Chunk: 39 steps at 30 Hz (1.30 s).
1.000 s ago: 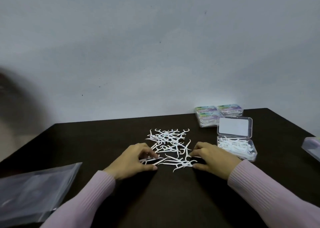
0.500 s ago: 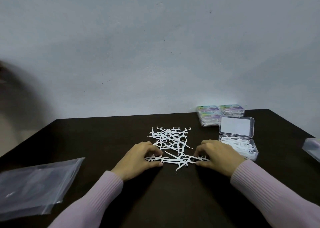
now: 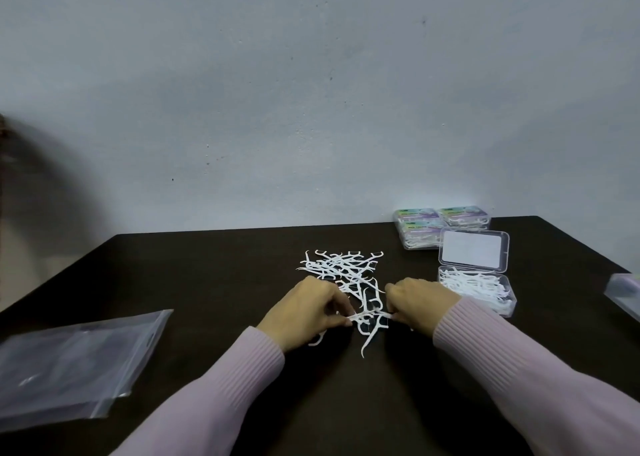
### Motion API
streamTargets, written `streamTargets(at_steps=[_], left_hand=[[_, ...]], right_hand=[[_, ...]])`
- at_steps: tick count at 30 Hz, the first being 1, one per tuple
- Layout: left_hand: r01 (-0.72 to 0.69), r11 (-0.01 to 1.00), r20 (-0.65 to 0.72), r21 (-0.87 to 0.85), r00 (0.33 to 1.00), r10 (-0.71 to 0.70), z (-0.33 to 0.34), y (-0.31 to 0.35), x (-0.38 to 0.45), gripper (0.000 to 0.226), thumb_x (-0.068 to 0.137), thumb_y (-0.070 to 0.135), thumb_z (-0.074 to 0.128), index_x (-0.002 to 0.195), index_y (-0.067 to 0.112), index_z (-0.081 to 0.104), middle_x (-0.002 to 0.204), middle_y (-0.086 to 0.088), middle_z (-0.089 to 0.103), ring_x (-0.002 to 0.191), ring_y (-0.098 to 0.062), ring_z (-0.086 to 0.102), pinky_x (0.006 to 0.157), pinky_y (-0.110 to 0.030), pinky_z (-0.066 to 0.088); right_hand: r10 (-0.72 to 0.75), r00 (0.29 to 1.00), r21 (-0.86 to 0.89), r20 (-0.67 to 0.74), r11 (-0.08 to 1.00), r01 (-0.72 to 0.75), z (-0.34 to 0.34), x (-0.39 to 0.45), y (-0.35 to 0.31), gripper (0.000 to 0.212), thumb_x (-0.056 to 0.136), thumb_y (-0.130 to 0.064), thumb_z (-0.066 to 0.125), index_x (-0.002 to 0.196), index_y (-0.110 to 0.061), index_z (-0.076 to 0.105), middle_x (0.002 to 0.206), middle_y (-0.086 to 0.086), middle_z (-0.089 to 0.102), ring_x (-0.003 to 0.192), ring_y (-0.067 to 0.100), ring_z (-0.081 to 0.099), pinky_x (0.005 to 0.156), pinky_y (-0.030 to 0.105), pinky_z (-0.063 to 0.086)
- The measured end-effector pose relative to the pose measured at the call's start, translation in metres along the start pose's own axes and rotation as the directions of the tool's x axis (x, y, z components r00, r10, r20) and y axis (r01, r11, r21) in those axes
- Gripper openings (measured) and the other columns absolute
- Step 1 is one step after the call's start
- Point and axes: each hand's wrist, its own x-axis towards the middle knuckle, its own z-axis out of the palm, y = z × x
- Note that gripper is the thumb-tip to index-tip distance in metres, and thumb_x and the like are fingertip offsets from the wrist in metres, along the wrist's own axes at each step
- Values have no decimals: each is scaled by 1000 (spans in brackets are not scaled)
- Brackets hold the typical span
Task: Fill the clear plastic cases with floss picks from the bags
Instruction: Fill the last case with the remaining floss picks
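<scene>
A loose pile of white floss picks (image 3: 341, 268) lies in the middle of the dark table (image 3: 214, 275). My left hand (image 3: 306, 311) and my right hand (image 3: 420, 305) pinch a small bundle of picks (image 3: 369, 318) between them at the pile's near end, one hand at each end of the bundle. An open clear plastic case (image 3: 476, 287), partly filled with picks, stands just right of my right hand, its lid (image 3: 472, 253) propped up behind it.
Three closed, filled cases (image 3: 440, 225) sit at the back right. Flat clear plastic bags (image 3: 69, 365) lie at the near left. Another clear case (image 3: 625, 294) shows at the right edge. A grey wall rises behind the table.
Both hands have drawn closer together, gathering picks at the pile's near end into a bundle held between the fingertips. The view has shifted slightly.
</scene>
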Motion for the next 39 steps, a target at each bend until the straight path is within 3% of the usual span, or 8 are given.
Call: streamTargets(at_steps=[9, 13, 16, 19, 22, 27, 32, 39], left_hand=[[-74, 981, 9, 180, 997, 73, -5, 12, 5, 16, 81, 15, 64, 93, 20, 72, 84, 4, 71, 79, -10, 63, 75, -23, 49], [-86, 963, -76, 257, 991, 108, -7, 12, 8, 12, 84, 27, 64, 93, 25, 72, 85, 7, 72, 83, -7, 62, 100, -19, 26], [-60, 991, -139, 118, 987, 76, -12, 14, 13, 7, 82, 27, 69, 86, 23, 72, 79, 8, 70, 75, -3, 62, 99, -10, 14], [-55, 997, -207, -54, 977, 43, -18, 18, 20, 2, 79, 19, 74, 80, 17, 74, 74, 4, 71, 68, -2, 62, 81, 1, 32], [-79, 980, -260, -180, 965, 30, -21, 23, 32, 4, 77, 14, 76, 81, 15, 75, 73, 3, 71, 69, -1, 63, 67, -8, 47], [-147, 946, -304, -289, 951, 55, -13, 47, 56, 6, 77, 8, 75, 83, 11, 75, 73, 4, 71, 66, 1, 63, 66, -8, 47], [-199, 897, -309, -395, 948, 75, 8, 77, 84, 8, 76, 6, 75, 84, 9, 75, 72, 2, 69, 64, 1, 61, 64, -10, 49], [-187, 823, -250, -536, 967, 57, 35, 100, 117, 11, 75, 6, 77, 84, 12, 74, 75, 5, 70, 69, -3, 65, 70, -18, 54]], right_hand=[[-53, 998, -253, -45, 967, 40, 7, 2, 0, 31, 96, -18, 37, 121, -4, 47, 126, 9, 52, 120, 24, 44, 100, 42, 29], [-72, 976, -192, -205, 981, 32, 9, -5, 7, 26, 99, -22, 30, 113, -9, 47, 116, 7, 57, 110, 24, 49, 96, 38, 26], [-69, 958, 20, -279, 997, 78, 9, -10, 18, 15, 99, -28, 32, 104, -20, 44, 101, -1, 58, 102, 18, 51, 96, 34, 25], [3, 944, 402, -331, 905, 137, 9, -11, 36, 2, 94, -27, 49, 95, -26, 47, 86, -10, 57, 85, 9, 55, 88, 23, 36], [104, 911, 611, -398, 771, 179, 6, -19, 59, 8, 88, -19, 59, 88, -26, 54, 87, -6, 62, 80, 9, 58, 75, 16, 45], [287, 838, 633, -463, 769, 87, 7, -39, 102, 23, 81, -19, 68, 77, -39, 57, 80, -16, 62, 79, 0, 58, 83, 25, 50], [409, 845, 555, -343, 814, -168, 20, -44, 126, 19, 83, -31, 64, 80, -45, 51, 83, -23, 53, 86, -1, 50, 106, 39, 30], [364, 867, 600, -341, 794, -98, 35, -38, 132, 17, 78, -36, 68, 77, -48, 55, 79, -32, 53, 81, -11, 45, 106, 35, 26]])
